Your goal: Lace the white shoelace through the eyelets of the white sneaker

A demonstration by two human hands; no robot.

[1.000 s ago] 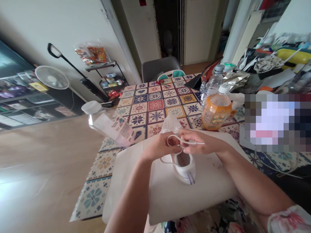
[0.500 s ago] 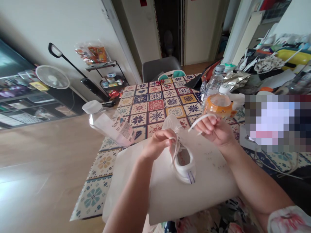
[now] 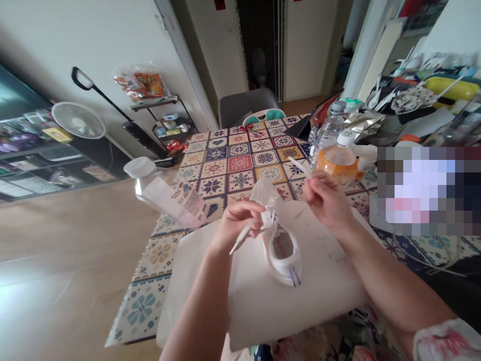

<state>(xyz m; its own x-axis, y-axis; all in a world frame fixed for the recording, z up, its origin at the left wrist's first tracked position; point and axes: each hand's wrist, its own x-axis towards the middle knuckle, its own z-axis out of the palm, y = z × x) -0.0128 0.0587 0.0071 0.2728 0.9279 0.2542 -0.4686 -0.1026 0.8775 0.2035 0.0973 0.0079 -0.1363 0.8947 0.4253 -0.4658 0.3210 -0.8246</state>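
A white sneaker (image 3: 287, 271) lies on a white sheet (image 3: 203, 281), its toe pointing away from me and its heel, with purple stripes, toward me. My left hand (image 3: 243, 223) is closed beside the laced part, pinching a white shoelace (image 3: 240, 239) whose end sticks out toward the lower left. To the right of the shoe and apart from it, my right hand (image 3: 328, 198) is closed on another shoelace end, which points up and left from the fingers. My left fingers partly hide the lacing.
A clear plastic jar (image 3: 150, 175) with a label leans at the left table edge. Beyond my right hand stand an orange bowl (image 3: 334, 163) and a plastic bottle (image 3: 332, 123). Red scissors (image 3: 250, 129) lie on the patterned tablecloth (image 3: 240, 163) at the back. Clutter fills the right side.
The lace in my right hand has gone from a loop curving left to a short end pointing up-left. A lace end now shows below my left hand, where strands hung at the shoe before.
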